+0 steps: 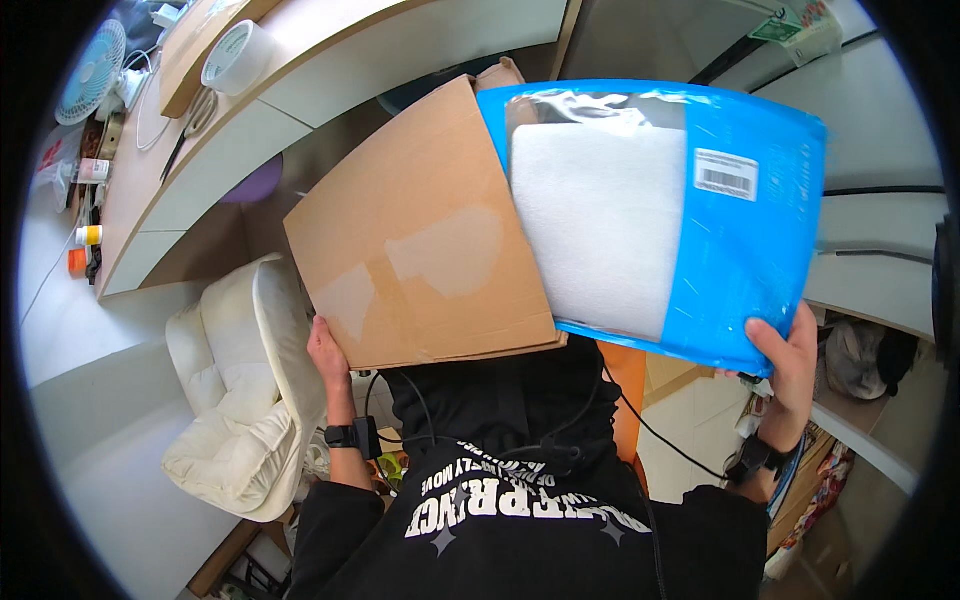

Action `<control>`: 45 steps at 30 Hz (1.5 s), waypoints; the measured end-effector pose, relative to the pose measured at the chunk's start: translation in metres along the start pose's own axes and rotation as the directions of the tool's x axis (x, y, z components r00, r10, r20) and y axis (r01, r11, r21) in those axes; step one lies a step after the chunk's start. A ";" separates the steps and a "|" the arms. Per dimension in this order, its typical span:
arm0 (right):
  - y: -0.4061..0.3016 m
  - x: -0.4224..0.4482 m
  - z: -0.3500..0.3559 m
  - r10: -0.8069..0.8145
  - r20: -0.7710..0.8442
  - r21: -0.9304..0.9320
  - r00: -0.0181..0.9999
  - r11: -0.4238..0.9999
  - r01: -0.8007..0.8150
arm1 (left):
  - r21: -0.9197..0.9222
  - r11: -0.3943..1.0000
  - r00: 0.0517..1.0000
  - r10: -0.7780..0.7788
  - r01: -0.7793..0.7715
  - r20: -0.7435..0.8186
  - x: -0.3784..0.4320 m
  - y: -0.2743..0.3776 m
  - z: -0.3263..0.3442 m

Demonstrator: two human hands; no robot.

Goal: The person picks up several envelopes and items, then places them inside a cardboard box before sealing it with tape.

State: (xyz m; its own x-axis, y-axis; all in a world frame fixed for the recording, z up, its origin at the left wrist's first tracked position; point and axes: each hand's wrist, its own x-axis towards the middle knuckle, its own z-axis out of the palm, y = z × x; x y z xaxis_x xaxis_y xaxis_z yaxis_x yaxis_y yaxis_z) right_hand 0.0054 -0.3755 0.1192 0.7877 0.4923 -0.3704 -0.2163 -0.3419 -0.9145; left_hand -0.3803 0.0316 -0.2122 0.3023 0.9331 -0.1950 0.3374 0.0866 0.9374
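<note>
A flattened cardboard box [442,255] is gripped at its lower left corner by my left hand [328,351], with the thumb on its face. My right hand [784,356] pinches the lower right corner of a blue plastic package [750,262]. The package has a clear window, a barcode label [726,175] and a white, soft-looking sheet [600,225] inside. The cardboard's right edge overlaps the package's left side. Both are raised in front of my torso. Some fingers of each hand are hidden behind what they hold.
A cream padded chair [240,397] stands at the left. Beyond it, a curved desk [225,157] bears scissors [199,116], a round plastic tub [234,58] and a small fan [91,71]. Dark cables [660,435] run from my wrists across my torso. Shelves with bags [859,364] stand at right.
</note>
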 end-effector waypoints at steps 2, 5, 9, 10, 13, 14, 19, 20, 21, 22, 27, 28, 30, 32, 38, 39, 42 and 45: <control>-0.002 0.018 -0.001 0.073 0.133 -0.007 0.988 0.997 -0.073 | -0.005 1.000 1.000 0.026 -0.026 -0.011 0.000 0.006 0.002; -0.006 0.041 0.009 0.083 0.252 0.003 0.964 0.996 -0.086 | -0.021 0.998 0.998 0.057 -0.058 -0.025 -0.002 0.020 0.007; -0.017 0.060 0.020 0.054 0.302 -0.015 0.952 0.999 -0.051 | -0.044 0.997 0.997 0.056 -0.058 -0.044 -0.006 0.016 0.001; -0.016 0.065 0.019 0.050 0.289 -0.006 0.956 0.999 -0.050 | -0.050 0.997 0.998 0.049 -0.051 -0.044 -0.008 0.014 -0.002; -0.006 0.080 0.010 0.022 0.220 0.052 0.975 0.998 -0.034 | -0.103 0.992 0.989 0.054 -0.068 -0.140 -0.016 0.012 0.004; 0.000 0.084 0.005 0.002 0.182 0.091 0.983 0.996 -0.019 | -0.099 0.992 0.988 0.061 -0.075 -0.139 -0.018 0.012 0.004; 0.031 0.098 -0.004 0.097 0.239 0.169 0.966 0.976 -0.140 | -0.086 0.995 0.992 0.047 -0.057 -0.113 -0.014 0.011 0.004; 0.036 0.101 0.003 0.110 0.293 0.181 0.950 0.969 -0.168 | -0.097 0.993 0.992 0.054 -0.065 -0.118 -0.012 0.010 0.005; 0.041 0.104 0.010 0.145 0.312 0.147 0.939 0.969 -0.198 | -0.108 0.991 0.991 0.061 -0.074 -0.116 -0.011 0.016 0.009; 0.045 0.107 0.015 0.180 0.328 0.113 0.927 0.967 -0.228 | -0.120 0.989 0.991 0.069 -0.083 -0.114 -0.011 0.018 0.012; 0.007 0.082 0.062 0.137 0.380 -0.187 0.915 0.980 -0.069 | -0.074 0.989 0.989 0.121 -0.127 -0.087 -0.010 0.015 0.005; 0.007 0.080 0.060 0.062 0.440 -0.332 0.896 0.938 0.098 | -0.060 0.989 0.987 0.128 -0.134 -0.096 -0.011 0.021 0.006; -0.015 0.073 0.076 0.124 0.470 -0.344 0.874 0.938 0.051 | -0.070 0.988 0.989 0.132 -0.136 -0.060 -0.010 0.021 0.000; -0.022 0.074 0.090 0.222 0.520 -0.271 0.825 0.959 -0.087 | -0.121 0.984 0.991 0.125 -0.130 -0.048 -0.010 0.020 0.004; 0.011 0.092 0.127 0.309 0.701 -0.298 0.643 0.946 -0.129 | -0.134 0.980 0.989 0.138 -0.144 -0.054 -0.011 0.025 0.006; 0.012 0.094 0.130 0.341 0.736 -0.314 0.585 0.937 -0.152 | -0.148 0.979 0.990 0.139 -0.143 -0.038 -0.009 0.021 0.004; 0.023 0.100 0.136 0.299 0.821 -0.308 0.487 0.949 -0.063 | -0.170 0.972 0.987 0.161 -0.163 -0.026 -0.005 0.011 -0.001; 0.039 0.103 0.138 0.174 0.858 -0.260 0.484 0.958 0.117 | -0.232 0.958 0.985 0.165 -0.170 -0.041 -0.003 0.011 -0.002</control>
State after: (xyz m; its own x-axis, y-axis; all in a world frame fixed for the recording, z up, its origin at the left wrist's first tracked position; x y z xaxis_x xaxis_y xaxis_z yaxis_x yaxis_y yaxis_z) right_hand -0.0011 -0.2277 0.0226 -0.1514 0.8652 -0.4780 0.0349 -0.4786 -0.8774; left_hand -0.3791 0.0303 -0.2013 0.3171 0.9481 -0.0255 0.0649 0.0051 0.9979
